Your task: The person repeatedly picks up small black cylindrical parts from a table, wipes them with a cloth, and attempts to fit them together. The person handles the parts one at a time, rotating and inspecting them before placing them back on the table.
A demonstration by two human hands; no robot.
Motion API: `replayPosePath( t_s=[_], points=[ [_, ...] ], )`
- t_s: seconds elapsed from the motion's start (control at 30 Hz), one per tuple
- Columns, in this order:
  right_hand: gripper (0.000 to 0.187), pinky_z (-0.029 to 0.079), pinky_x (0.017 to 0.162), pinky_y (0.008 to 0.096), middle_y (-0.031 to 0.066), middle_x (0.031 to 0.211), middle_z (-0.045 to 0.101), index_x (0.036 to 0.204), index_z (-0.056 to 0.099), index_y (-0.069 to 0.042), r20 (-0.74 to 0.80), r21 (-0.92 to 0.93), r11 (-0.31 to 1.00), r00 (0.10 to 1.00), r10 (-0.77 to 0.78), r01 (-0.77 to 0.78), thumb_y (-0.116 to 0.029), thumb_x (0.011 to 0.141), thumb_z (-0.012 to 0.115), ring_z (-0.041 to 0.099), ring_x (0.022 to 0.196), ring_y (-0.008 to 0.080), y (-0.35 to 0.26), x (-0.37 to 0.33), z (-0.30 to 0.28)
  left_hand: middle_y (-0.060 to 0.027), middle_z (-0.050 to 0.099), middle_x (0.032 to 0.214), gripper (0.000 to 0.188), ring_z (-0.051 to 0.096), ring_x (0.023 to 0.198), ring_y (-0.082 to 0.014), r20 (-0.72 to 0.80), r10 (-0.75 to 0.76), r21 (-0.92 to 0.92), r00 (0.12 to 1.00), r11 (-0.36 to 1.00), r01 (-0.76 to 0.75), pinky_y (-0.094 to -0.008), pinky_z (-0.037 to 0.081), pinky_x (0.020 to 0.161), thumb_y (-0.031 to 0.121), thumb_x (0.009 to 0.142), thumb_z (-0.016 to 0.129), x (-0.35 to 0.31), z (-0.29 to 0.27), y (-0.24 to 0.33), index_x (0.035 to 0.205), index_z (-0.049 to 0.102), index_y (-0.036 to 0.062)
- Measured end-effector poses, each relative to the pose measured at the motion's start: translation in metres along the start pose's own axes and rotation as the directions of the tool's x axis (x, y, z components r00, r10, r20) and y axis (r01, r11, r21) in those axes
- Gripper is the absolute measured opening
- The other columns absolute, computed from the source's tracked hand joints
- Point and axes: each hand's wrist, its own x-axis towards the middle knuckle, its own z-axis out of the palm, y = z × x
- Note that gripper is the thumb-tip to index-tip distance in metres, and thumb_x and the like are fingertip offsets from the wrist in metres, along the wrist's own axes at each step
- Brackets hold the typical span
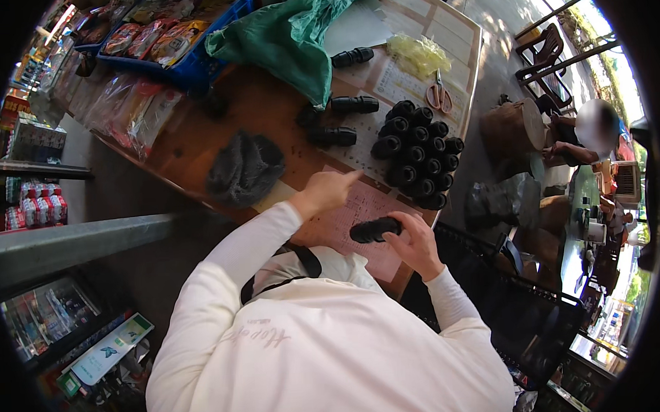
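Right grip (416, 245) — around black fitting (371, 231)

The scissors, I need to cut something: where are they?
In the head view, the scissors lie toward the right edge of the table, between the crumpled yellow plastic and the clustered black parts.

Daylight enters from 2 to 4 o'clock; outdoor background (633, 86) is blown out. Dappled sun and shadow on floor (485, 22) toward 1 o'clock. Display case (52, 315) at 8 o'clock is dim. White shirt (320, 351) at 6 o'clock reads bright. Black fittings (414, 155) show little detail. Straight edges bow toward rim; corners black. Round blur covers a head (597, 128) between 2 and 3 o'clock.
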Motion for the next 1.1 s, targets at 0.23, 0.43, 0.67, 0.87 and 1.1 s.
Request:
replayPosePath(
  t_s=[0.23, 0.43, 0.67, 0.87, 1.1],
  points=[
    [0.039, 0.048, 0.067, 0.0347, 0.0102, 0.087, 0.066, 0.108, 0.066, -0.005, -0.06, 0.043, 0.975, 0.973, 0.221, -0.219, -0.013, 0.073, 0.078, 0.059, 0.074, 0.0261, 0.008, -0.027, -0.008, -0.0083, 0.073, 0.096, 0.048, 0.071, 0.086, -0.0249, 0.161, -0.107, 0.485, 0.981, 0.875, 0.016, -0.0397, 0.05, 0.071, 0.021, 0.09, 0.054, 0.088, 0.064, 0.015, 0.138, 0.052, 0.0152],
    [0.04, 0.047, 0.066, 0.0346, 0.0091, 0.084, 0.064, 0.108, 0.066, -0.005, -0.113, -0.004, 0.987, 0.981, 0.158, -0.159, -0.014, 0.071, 0.079, 0.058, 0.074, 0.0267, 0.021, -0.009, -0.007, -0.0064, 0.073, 0.093, 0.026, 0.071, 0.081, -0.0252, 0.026, -0.094, 0.625, 0.995, 0.779, 0.057, -0.0401, 0.05, 0.064, 0.023, 0.089, 0.057, 0.078, 0.062, -0.004, 0.111, 0.067, 0.012],
    [0.044, 0.037, 0.09, 0.0396, 0.0036, 0.085, 0.063, 0.108, 0.067, -0.009, -0.124, -0.392, 0.915, 0.979, -0.159, 0.099, -0.022, 0.068, 0.081, 0.054, 0.099, 0.0249, 0.001, 0.06, -0.008, -0.0086, 0.069, 0.104, 0.022, 0.064, 0.1, -0.0264, -0.08, -0.201, 0.451, 0.976, 0.866, 0.215, -0.0371, 0.049, 0.078, 0.014, 0.081, 0.062, 0.03, -0.023, -0.021, 0.103, 0.065, 0.012],
    [0.045, 0.033, 0.096, 0.0408, 0.0044, 0.089, 0.065, 0.109, 0.066, -0.009, -0.013, -0.556, 0.815, 0.979, -0.204, 0.162, -0.028, 0.07, 0.08, 0.053, 0.103, 0.0249, 0.028, 0.098, 0.008, -0.007, 0.063, 0.101, 0.031, 0.058, 0.095, -0.0226, -0.613, 0.276, 0.563, 0.74, 0.809, 0.165, -0.0383, 0.042, 0.086, 0.01, 0.082, 0.059, 0.062, -0.016, -0.059, 0.113, 0.06, 0.0079],
    [0.042, 0.032, 0.099, 0.0419, 0.0051, 0.093, 0.066, 0.108, 0.066, -0.009, -0.056, -0.601, 0.791, 0.981, -0.186, 0.115, -0.031, 0.074, 0.079, 0.052, 0.104, 0.0248, 0.023, 0.106, 0.013, -0.0127, 0.064, 0.111, 0.05, 0.061, 0.102, -0.0289, -0.467, -0.08, 0.043, 0.881, 0.993, 0.112, -0.039, 0.045, 0.093, 0.01, 0.08, 0.066, 0.023, -0.016, -0.06, 0.128, 0.055, 0.003]
  ],
)
